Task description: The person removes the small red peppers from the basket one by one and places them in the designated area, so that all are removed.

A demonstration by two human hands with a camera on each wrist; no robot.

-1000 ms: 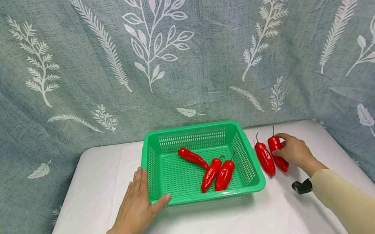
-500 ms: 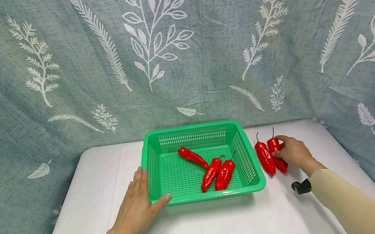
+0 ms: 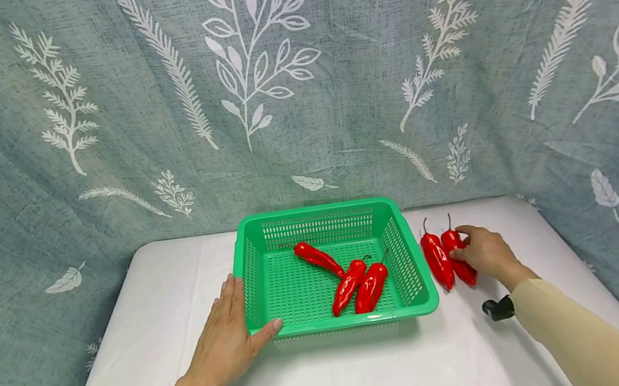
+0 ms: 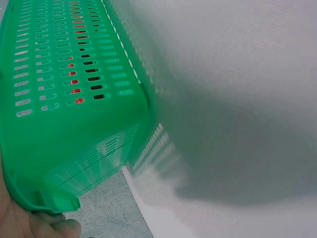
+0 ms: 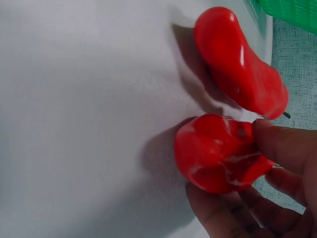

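My right hand (image 3: 484, 252) pinches a red chili pepper (image 3: 451, 241) between thumb and fingers, to the right of the basket. In the right wrist view the held pepper (image 5: 218, 153) appears close to the white cloth, its stem end partly behind the thumb. Beside it lies another red pepper (image 3: 438, 261), stem pointing away. My left hand (image 3: 223, 337) rests against the left side of a green plastic basket (image 3: 343, 322), fingers straight along the rim and thumb over the front corner. Several red peppers, one of them a slim pepper (image 3: 318, 260), lie inside the basket.
A white cloth (image 3: 342, 385) covers the table. Behind it hangs a grey-green curtain (image 3: 341, 160) with white leaf prints. Each wrist wears a small black camera, such as the right wrist camera (image 3: 497, 309).
The right hand and its pepper have shifted slightly toward the neighbouring pepper and a little nearer me. The left hand and basket stay put.
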